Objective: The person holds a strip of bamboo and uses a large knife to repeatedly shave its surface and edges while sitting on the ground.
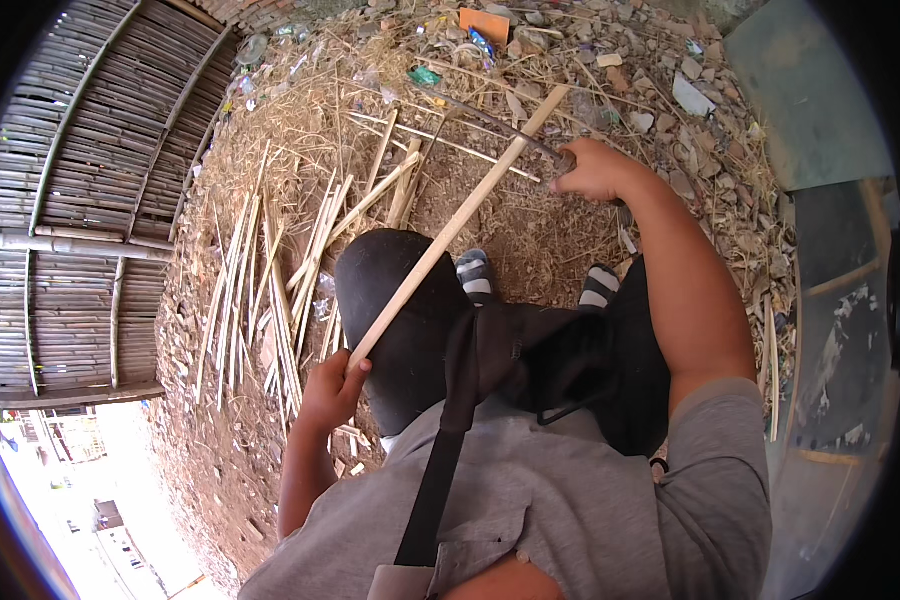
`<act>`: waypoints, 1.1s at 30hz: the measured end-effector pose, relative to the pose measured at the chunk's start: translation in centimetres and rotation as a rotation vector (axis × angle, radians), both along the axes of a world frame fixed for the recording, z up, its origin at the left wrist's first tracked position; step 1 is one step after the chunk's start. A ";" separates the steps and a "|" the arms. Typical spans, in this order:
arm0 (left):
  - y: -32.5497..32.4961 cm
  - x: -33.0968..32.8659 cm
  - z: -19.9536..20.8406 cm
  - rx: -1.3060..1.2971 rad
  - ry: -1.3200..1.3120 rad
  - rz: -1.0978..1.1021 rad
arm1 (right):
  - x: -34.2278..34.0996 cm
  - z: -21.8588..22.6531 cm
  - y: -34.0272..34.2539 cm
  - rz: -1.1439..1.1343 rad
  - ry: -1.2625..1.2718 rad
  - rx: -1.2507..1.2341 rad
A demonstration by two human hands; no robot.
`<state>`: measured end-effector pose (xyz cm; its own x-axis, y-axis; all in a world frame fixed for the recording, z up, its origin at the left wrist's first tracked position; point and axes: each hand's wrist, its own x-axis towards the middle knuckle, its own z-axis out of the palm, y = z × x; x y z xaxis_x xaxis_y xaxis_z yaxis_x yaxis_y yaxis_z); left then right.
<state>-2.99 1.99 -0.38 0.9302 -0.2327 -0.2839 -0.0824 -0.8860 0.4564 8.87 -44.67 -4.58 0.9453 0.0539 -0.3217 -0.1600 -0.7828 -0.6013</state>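
Observation:
My left hand (332, 392) is closed around the near end of a long pale bamboo strip (448, 238). The strip slants over my left knee, away to the upper right. In my closed right hand (594, 170) is a long, thin, dark knife (505, 128), seen nearly edge-on. It points to the upper left and crosses the strip near its far end; whether they touch, I cannot tell. Below the knife, a thin pale stick (450, 146) also passes close to my right hand. Part of the knife's handle is hidden by my fingers.
Several split bamboo strips (235, 290) lie left of my knee. Short stakes (405, 185) stand or lean ahead. Rubble and straw (660, 90) cover the far ground. A slatted bamboo wall (80, 190) is at left, grey panels (810, 100) at right.

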 end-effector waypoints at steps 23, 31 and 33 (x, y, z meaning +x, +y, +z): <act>1.0 -0.6 -1.9 0.031 -0.073 -0.021 | -1.5 1.2 2.9 0.320 0.046 0.184; 0.4 -1.5 -1.2 0.100 -0.233 -0.017 | -0.7 0.9 0.9 0.012 -0.051 0.228; 0.1 -1.8 -0.8 0.093 -0.207 0.020 | -1.2 1.2 0.4 0.067 -0.188 0.113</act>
<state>-4.78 2.10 -1.13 0.9751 -0.1953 -0.1054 -0.1478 -0.9257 0.3481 7.70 -44.22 -3.40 0.9811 0.1446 -0.1287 0.0135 -0.7141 -0.6999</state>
